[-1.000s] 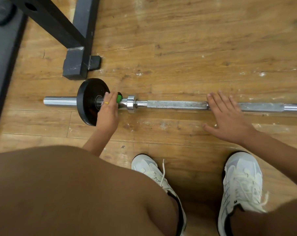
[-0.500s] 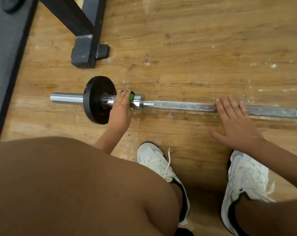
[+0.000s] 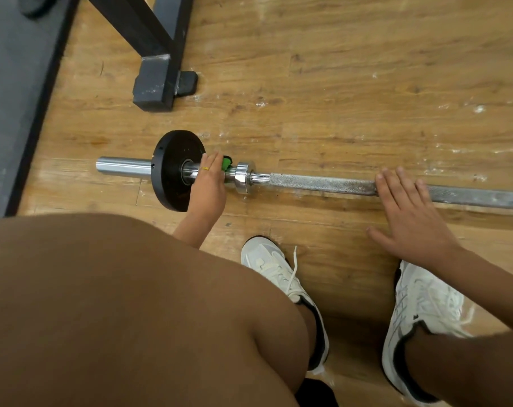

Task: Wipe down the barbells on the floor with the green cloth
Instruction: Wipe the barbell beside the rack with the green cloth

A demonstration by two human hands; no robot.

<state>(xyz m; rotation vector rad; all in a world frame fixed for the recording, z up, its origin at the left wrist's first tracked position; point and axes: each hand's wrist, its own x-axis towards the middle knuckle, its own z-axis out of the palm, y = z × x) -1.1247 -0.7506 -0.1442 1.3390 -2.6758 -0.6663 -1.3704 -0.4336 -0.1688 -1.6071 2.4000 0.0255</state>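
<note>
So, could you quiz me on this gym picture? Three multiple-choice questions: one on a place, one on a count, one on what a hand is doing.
1. Where is the green cloth? A) on the barbell, under the left hand, between black plate and collar B) on a shoe C) on the rack foot
2. How many plates show on the barbell? A) none B) one C) three
3. How does the right hand lie? A) fisted B) raised, holding a bottle C) flat, fingers straight, on the shaft
Key: 1 A, green peeks out beside that hand; 2 B, one black plate shows; 3 C, straight fingers cross the shaft.
</note>
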